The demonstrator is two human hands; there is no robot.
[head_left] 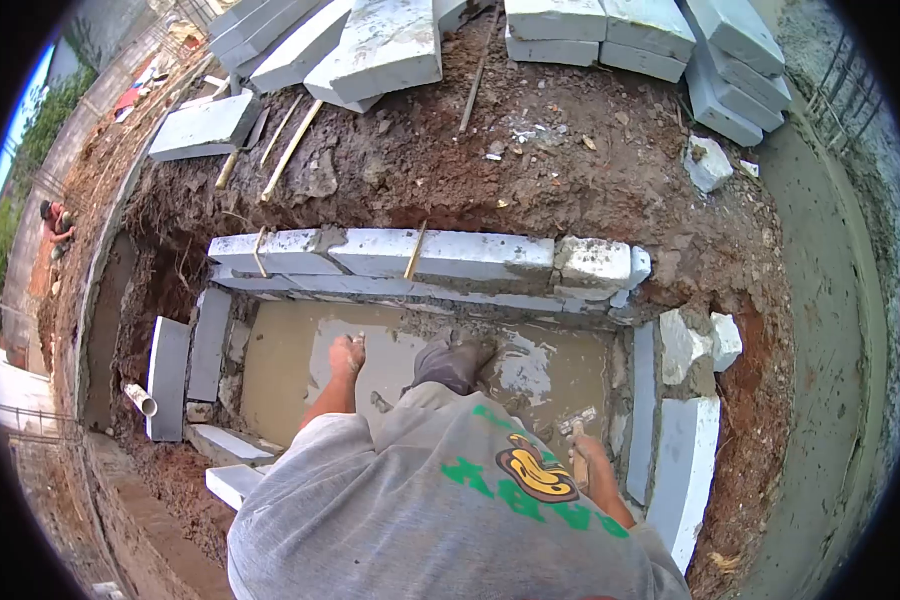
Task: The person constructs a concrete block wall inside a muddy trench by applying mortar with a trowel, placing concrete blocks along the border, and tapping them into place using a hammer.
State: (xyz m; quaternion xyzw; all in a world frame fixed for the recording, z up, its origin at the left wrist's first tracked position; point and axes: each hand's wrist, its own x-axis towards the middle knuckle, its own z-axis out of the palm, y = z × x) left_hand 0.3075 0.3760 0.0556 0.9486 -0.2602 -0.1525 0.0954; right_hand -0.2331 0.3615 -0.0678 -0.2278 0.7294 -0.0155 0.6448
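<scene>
My left hand (346,356) is closed with fingers curled, above the muddy water (280,350) in the pit; nothing shows in it. On the other side, my right hand (592,458) grips what looks like a trowel (578,422), its mortar-smeared blade pointing away from me. Near that hand runs the right-hand wall of grey blocks (642,400). Ahead of me stands the far block wall (440,250), with mortar along its joints. My boots are partly sunk in the water.
Stacked light blocks (385,50) lie on the soil bank ahead, with more stacks (735,70) farther right. A white pipe (140,400) sticks out at left. Wooden sticks (292,150) lie on the soil. Another person (57,225) crouches far left. A concrete strip (820,300) borders the right.
</scene>
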